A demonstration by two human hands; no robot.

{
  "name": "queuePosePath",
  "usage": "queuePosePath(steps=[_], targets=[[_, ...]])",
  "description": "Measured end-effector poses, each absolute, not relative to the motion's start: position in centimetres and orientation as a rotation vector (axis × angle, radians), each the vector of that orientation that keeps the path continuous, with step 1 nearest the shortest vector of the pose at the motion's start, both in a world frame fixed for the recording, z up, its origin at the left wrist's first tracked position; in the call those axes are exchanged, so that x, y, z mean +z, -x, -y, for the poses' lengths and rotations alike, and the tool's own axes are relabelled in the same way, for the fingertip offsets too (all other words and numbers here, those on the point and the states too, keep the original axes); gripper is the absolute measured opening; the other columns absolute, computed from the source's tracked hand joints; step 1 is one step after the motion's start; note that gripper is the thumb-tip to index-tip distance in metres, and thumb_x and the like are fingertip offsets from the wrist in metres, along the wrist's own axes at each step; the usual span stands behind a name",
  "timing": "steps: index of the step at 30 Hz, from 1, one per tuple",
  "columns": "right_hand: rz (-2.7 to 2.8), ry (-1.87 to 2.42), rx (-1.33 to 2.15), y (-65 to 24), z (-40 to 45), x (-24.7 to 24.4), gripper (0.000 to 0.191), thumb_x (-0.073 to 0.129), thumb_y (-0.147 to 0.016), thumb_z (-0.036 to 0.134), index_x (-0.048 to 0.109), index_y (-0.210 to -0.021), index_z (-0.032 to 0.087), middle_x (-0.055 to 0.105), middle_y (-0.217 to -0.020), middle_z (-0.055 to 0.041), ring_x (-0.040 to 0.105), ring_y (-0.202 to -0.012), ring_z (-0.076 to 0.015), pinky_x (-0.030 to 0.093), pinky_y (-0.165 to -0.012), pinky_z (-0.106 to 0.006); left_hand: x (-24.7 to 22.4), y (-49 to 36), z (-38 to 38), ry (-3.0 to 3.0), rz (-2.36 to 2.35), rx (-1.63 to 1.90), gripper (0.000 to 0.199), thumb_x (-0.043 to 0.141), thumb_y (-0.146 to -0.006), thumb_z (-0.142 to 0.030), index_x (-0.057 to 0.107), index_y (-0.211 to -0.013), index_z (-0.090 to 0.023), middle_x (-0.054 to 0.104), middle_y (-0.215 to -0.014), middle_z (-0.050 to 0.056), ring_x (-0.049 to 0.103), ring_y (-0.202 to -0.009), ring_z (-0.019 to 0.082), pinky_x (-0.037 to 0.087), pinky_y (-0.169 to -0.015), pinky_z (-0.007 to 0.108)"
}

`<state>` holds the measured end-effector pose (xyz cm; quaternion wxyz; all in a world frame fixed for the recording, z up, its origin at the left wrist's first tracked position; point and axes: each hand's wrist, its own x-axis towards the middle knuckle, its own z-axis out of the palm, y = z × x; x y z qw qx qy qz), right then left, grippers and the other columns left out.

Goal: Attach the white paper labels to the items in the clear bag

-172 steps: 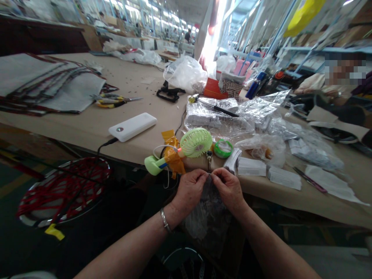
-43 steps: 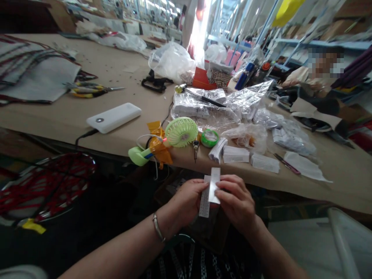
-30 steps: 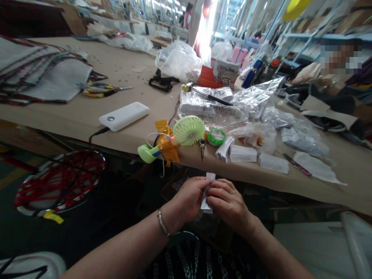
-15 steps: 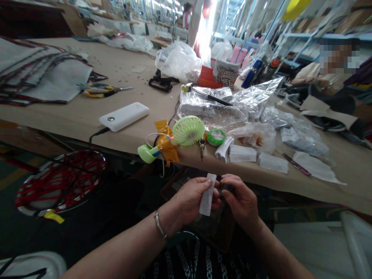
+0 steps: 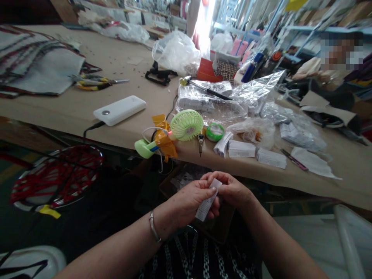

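White paper label sat pinched in the left hand at lower centre; the right hand curled closed, touching its top.

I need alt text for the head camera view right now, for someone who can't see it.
Two bare hands meet below a table edge, the left hand pinching a small white paper label while the right hand touches its top. On the tan table beyond lie a green mini fan, a white power bank and stacks of white labels.
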<state>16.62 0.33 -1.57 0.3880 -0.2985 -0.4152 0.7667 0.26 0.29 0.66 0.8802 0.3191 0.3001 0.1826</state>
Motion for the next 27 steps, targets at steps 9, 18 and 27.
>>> queuePosePath(steps=[9,18,27], targets=[[1.386,1.06,1.514,-16.6,0.3,-1.2,0.041,0.065,-0.076,0.033,0.054,-0.114,0.023,0.058,-0.109,-0.0053,0.057,-0.091,-0.0169,0.046,-0.081,-0.03,0.4,-0.1,-0.5,-0.623,-0.725,0.471,0.02,0.056,-0.077,-0.033,0.053,-0.078,-0.013,0.055,-0.063,0.001,0.053,-0.049,0.009,0.039,-0.046,0.02],[1.781,1.331,0.792,-15.7,1.5,-0.5,0.035,0.052,-0.084,0.028,0.052,-0.119,0.023,0.056,-0.111,-0.0073,0.053,-0.103,-0.0201,0.042,-0.092,-0.034,0.1,0.3,-0.5,-0.609,-0.737,0.544,0.025,0.058,-0.076,-0.037,0.056,-0.079,-0.013,0.054,-0.061,0.0,0.052,-0.049,0.009,0.038,-0.048,0.022],[1.122,1.229,1.424,-14.4,-0.5,-1.1,0.019,0.06,-0.079,0.035,0.058,-0.085,0.017,0.058,-0.065,0.0026,0.054,-0.054,-0.0087,0.044,-0.053,-0.02,0.3,0.3,-0.7,-0.704,-0.876,0.661,0.025,0.053,-0.078,-0.037,0.056,-0.084,-0.013,0.052,-0.059,-0.001,0.049,-0.049,0.009,0.036,-0.048,0.021]])
